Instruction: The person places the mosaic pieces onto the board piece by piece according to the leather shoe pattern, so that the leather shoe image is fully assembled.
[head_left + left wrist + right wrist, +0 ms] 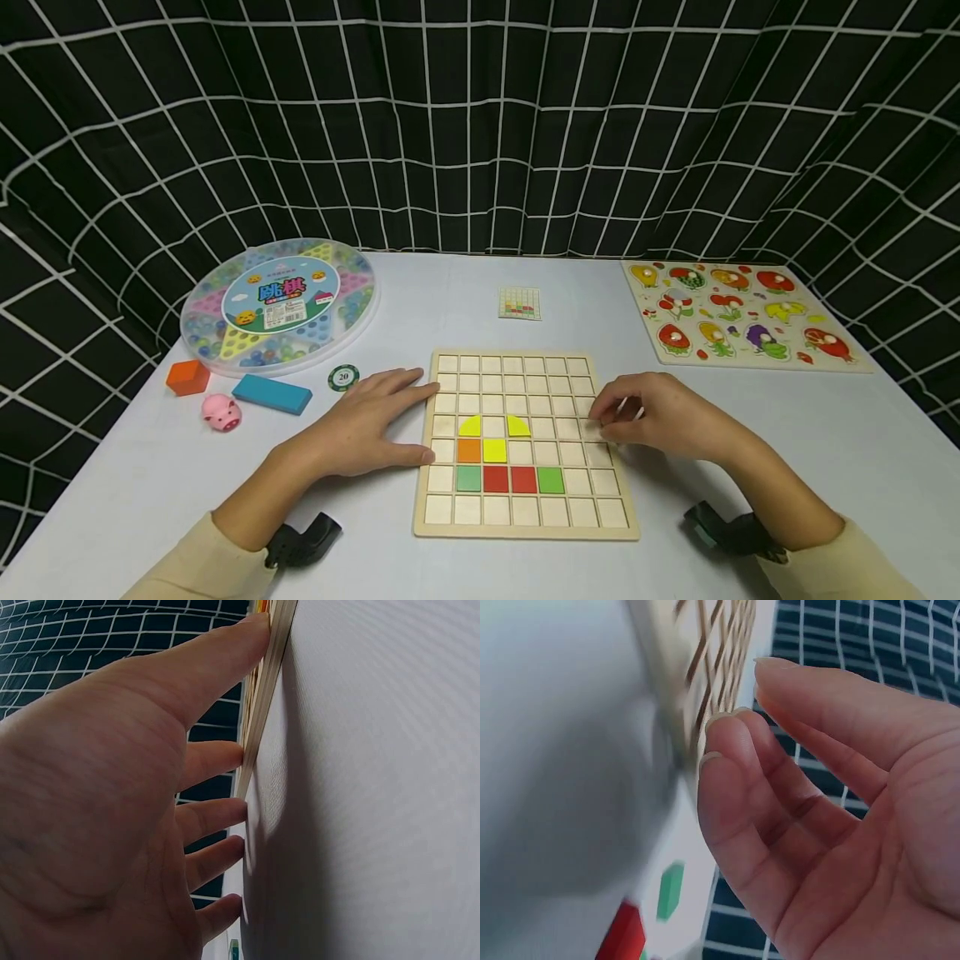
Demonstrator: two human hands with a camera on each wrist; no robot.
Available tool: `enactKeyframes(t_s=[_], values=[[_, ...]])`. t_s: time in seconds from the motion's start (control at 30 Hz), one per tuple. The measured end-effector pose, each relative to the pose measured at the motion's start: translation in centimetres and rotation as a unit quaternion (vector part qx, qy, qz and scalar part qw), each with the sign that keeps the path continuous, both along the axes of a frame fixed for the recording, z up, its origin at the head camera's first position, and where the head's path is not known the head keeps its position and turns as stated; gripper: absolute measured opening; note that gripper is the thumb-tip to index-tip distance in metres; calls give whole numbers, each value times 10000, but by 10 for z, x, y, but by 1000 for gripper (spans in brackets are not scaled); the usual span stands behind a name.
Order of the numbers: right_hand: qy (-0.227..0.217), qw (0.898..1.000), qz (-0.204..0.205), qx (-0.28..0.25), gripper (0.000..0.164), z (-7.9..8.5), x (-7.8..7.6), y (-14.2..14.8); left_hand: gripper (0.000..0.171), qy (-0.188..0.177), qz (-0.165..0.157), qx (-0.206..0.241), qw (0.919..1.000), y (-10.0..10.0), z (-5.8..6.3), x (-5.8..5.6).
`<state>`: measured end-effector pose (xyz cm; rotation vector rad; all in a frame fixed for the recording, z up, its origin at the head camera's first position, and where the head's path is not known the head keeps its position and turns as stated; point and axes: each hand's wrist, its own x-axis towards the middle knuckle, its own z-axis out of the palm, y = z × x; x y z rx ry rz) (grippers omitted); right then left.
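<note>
A wooden grid board (525,523) lies flat between the hands. On it are two yellow quarter-round pieces (518,427), an orange square (468,451) and a yellow square (494,451). The row below holds a teal square (468,478), two red squares (496,479) and a green square (551,480). My left hand (356,427) is spread along the board's left side, thumb and index fingertips at its edge. Over the right edge, my right hand (656,417) hovers with fingers loosely bent; the right wrist view shows a gap between thumb and fingers, nothing in it.
Behind the board lies a small pattern card (520,303). To the left are a round Chinese checkers box (279,304), an orange block (187,378), a blue block (272,394), a pink pig (221,412) and a chip (343,378). A fruit puzzle board (738,317) lies back right.
</note>
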<state>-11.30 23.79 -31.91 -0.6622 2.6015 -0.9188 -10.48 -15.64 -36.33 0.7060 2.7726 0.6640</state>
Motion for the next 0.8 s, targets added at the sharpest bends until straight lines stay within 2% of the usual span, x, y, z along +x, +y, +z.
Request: enactKeyframes(t_s=[0.2,0.4,0.6,0.8], values=[[-87,9975,-633,289,18,1,-16,17,84,-2,-10,-2,10000,0,0,0],[36,9935,-962,608,25,4,-29,32,84,9,-1,-23,10000,0,0,0],[142,9885,-931,1186,33,-4,-39,39,84,16,-10,-7,10000,-1,0,-1],[198,9852,-931,1426,25,-9,-43,40,85,-6,-2,-45,10000,0,-1,-1]])
